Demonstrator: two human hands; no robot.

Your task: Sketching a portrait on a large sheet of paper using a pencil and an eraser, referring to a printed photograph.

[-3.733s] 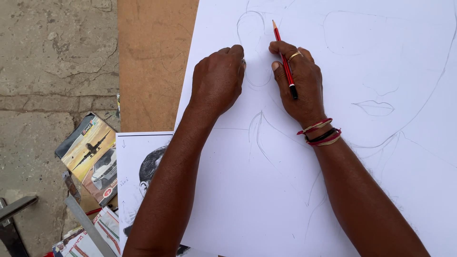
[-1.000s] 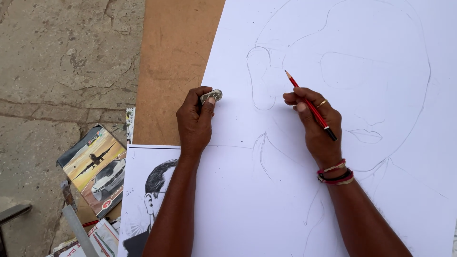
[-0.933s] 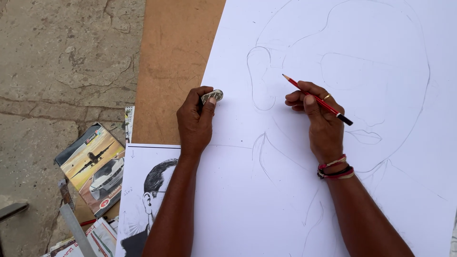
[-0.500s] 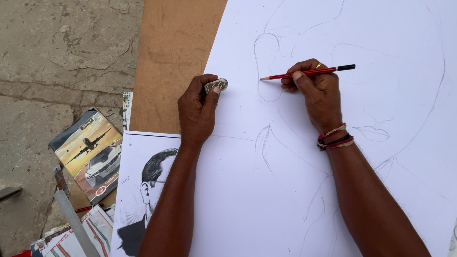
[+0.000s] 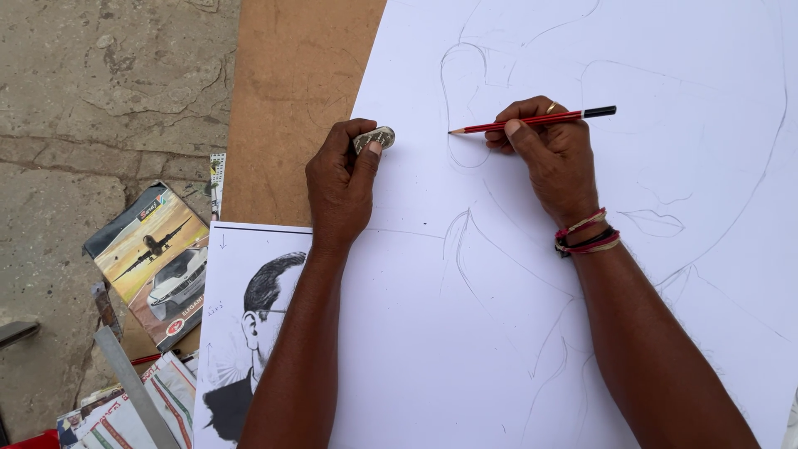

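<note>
Since the earlier frame your right hand has turned the red pencil so that it now lies almost level, its tip pointing left and touching the outline of the ear on the white drawing sheet, while your left hand has stayed at the left edge of the sheet. Your right fingers are closed around the middle of the pencil, with the thumb pressing from the near side. Your left fingers are closed on a small grey eraser, which sticks out at the far side of the hand, just above the paper. The risk I see here is smudging: your right wrist and forearm lie over the faint neck and collar lines, and a slide of the arm can blur them. A pencil held so flat can also make a wider, darker mark than the thin lines around it. The sheet only rests on the brown board, so a lifted left hand may let it shift. The printed reference portrait lies partly under the sheet's near left corner.
</note>
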